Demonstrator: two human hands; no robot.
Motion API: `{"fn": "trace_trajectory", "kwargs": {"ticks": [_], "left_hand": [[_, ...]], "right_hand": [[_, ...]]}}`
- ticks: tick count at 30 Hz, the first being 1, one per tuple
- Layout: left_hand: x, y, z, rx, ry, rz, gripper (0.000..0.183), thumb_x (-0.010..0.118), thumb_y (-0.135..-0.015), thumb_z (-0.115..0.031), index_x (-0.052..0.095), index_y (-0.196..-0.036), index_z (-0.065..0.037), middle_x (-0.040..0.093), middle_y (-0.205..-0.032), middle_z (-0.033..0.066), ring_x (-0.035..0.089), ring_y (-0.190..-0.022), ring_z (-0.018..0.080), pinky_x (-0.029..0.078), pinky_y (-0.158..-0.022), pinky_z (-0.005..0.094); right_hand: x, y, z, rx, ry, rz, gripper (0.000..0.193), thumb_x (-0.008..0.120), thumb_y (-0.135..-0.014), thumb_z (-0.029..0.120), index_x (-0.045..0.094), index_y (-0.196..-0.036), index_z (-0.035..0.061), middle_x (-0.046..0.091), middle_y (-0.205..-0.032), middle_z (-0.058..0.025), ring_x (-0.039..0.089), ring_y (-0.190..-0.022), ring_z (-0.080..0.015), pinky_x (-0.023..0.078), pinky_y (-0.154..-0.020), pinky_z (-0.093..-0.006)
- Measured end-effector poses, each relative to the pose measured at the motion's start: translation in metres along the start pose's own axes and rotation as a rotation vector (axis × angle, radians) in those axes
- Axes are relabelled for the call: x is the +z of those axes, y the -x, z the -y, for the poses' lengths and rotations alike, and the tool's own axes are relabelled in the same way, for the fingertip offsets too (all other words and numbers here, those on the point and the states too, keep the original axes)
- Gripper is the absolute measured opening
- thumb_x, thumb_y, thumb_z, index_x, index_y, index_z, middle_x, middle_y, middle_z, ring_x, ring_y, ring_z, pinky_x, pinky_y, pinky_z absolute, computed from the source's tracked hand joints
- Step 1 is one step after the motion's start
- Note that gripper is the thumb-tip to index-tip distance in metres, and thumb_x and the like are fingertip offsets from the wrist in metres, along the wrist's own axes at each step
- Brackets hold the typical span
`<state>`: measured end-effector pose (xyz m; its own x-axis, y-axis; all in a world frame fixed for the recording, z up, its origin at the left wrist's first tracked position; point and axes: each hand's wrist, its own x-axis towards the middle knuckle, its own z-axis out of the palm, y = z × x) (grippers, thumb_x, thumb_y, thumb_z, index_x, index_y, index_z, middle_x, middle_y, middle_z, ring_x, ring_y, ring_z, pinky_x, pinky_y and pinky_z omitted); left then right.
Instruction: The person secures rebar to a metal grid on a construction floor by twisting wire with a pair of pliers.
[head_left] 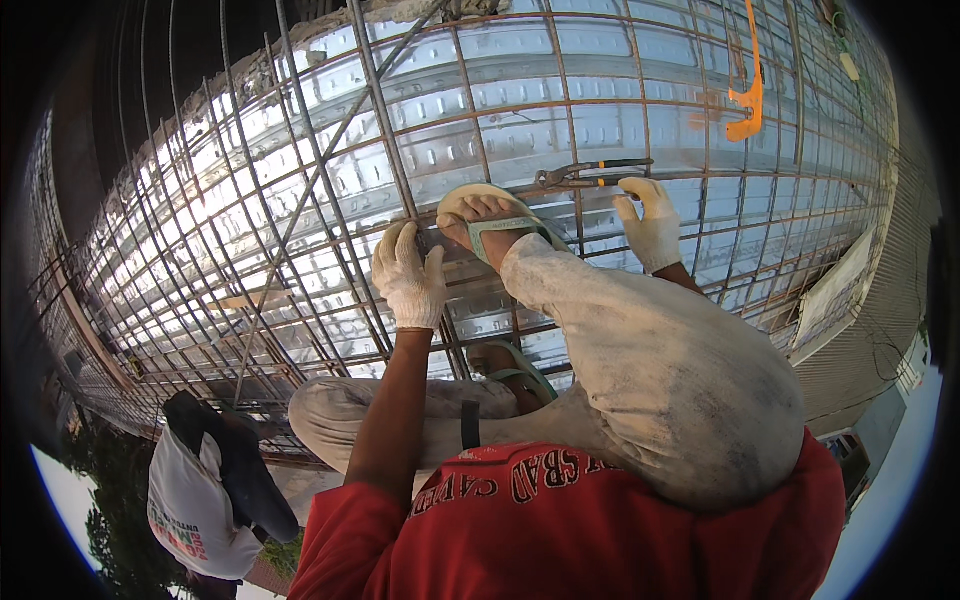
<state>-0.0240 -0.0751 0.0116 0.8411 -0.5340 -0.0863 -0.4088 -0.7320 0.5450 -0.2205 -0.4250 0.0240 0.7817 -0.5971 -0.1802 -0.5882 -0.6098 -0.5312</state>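
Pincers [592, 182], upper centre, long axis near-horizontal, lie just up-left of your nearer right hand [652, 222], fingers narrowly parted, contact unclear; your left hand [408, 280] gapes wider.

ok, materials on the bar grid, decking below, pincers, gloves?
Bar grid: likely steel, dull, rust-brown in places.
Decking: probably galvanised sheet; silvery glare, pressed dimples.
Pincers: dark head, likely steel; black handles with orange bands, perhaps plastic-coated.
Gloves: knit fabric, matte off-white; fibre unclear.
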Motion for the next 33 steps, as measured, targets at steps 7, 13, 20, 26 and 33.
{"fn": "trace_trajectory", "kwargs": {"ticks": [7, 13, 20, 26, 33], "left_hand": [[-0.018, -0.038, 0.009, 0.067, -0.095, 0.231, 0.025, 0.078, -0.089, -0.021, 0.078, -0.113, -0.018, 0.075, -0.103, 0.0076, 0.071, -0.100, 0.0314, 0.055, -0.088, 0.0476], [-0.093, -0.061, -0.020, -0.097, 0.368, 0.415, 0.023, 0.074, -0.094, -0.029, 0.081, -0.108, -0.012, 0.078, -0.102, 0.0112, 0.074, -0.097, 0.0323, 0.058, -0.088, 0.0438], [-0.152, -0.070, -0.030, -0.413, 0.547, 0.230, 0.039, 0.066, -0.103, -0.041, 0.079, -0.118, -0.007, 0.079, -0.107, 0.0127, 0.076, -0.100, 0.0292, 0.058, -0.091, 0.0381], [-0.223, -0.053, -0.039, -0.339, 0.667, -0.101, 0.039, 0.066, -0.102, -0.041, 0.079, -0.113, -0.006, 0.078, -0.096, 0.0128, 0.074, -0.084, 0.0235, 0.058, -0.079, 0.0373], [-0.223, -0.053, -0.023, -0.423, 1.031, -0.240, 0.038, 0.071, -0.100, -0.039, 0.080, -0.108, -0.003, 0.077, -0.085, 0.0084, 0.071, -0.077, 0.0162, 0.057, -0.076, 0.0331]], "right_hand": [[0.048, -0.024, 0.093, -0.028, 0.018, 0.711, 0.036, 0.069, -0.100, 0.031, 0.070, -0.132, 0.0146, 0.077, -0.109, -0.0150, 0.074, -0.103, -0.0346, 0.057, -0.090, -0.0451], [-0.015, -0.067, 0.139, 0.031, -0.254, 0.566, 0.024, 0.068, -0.101, 0.021, 0.075, -0.121, 0.0090, 0.078, -0.109, -0.0145, 0.075, -0.099, -0.0333, 0.058, -0.086, -0.0406], [-0.052, -0.132, 0.248, -0.459, -0.133, 0.299, 0.022, 0.069, -0.100, 0.017, 0.077, -0.119, 0.0096, 0.078, -0.111, -0.0170, 0.075, -0.100, -0.0342, 0.058, -0.089, -0.0407], [-0.106, -0.160, 0.366, -0.658, 0.505, 0.739, 0.034, 0.070, -0.095, 0.018, 0.073, -0.128, 0.0115, 0.077, -0.109, -0.0191, 0.074, -0.102, -0.0391, 0.058, -0.091, -0.0458], [-0.098, -0.119, 0.466, -1.025, 0.582, 0.576, 0.031, 0.065, -0.096, 0.016, 0.074, -0.126, 0.0120, 0.077, -0.106, -0.0168, 0.072, -0.100, -0.0417, 0.057, -0.090, -0.0495]]}}
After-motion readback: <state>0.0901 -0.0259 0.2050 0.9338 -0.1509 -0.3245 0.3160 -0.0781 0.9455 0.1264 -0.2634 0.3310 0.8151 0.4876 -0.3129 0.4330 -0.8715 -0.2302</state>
